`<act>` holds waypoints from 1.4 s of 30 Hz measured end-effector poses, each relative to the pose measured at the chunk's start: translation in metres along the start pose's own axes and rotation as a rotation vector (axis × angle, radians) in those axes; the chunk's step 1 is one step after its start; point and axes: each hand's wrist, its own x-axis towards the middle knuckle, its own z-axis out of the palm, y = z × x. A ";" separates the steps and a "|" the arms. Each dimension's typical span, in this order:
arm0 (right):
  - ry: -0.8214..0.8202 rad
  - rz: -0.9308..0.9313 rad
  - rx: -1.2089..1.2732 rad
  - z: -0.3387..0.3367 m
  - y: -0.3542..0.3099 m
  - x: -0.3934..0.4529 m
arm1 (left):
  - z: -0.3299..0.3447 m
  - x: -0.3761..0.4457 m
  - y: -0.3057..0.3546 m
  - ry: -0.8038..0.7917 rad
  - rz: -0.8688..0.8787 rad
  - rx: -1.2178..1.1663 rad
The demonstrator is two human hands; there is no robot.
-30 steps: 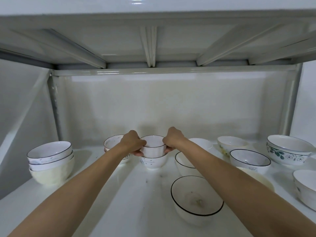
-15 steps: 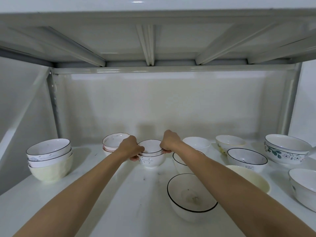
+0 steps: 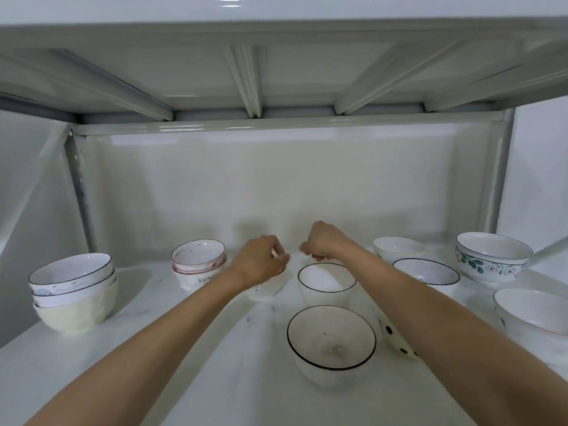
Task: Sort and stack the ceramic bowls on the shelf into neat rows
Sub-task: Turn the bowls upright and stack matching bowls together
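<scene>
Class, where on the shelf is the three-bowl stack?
In the head view, the three-bowl stack stands at the shelf's far left, left of the pink-rimmed bowls.

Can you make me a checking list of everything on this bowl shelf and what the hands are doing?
Surface: white shelf, faint marks.
Job's things: three-bowl stack far left; pink-rimmed stack; small stack under left hand; black-rimmed bowls in the middle; floral stack right.
Clutter: nothing seen.
Hands: left hand over small stack; right hand raised, holding nothing.
Cables: nothing seen.
Surroundings: upper shelf underside.
</scene>
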 end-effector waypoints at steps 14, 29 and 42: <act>-0.255 0.266 -0.067 -0.012 0.064 -0.023 | 0.050 -0.007 0.024 -0.469 -0.328 -0.125; 0.081 0.038 0.225 -0.034 0.026 -0.016 | 0.004 0.006 0.022 -0.102 -0.320 -0.561; 0.083 -0.066 0.296 0.027 -0.040 0.018 | -0.031 0.011 -0.041 0.214 -0.373 -0.327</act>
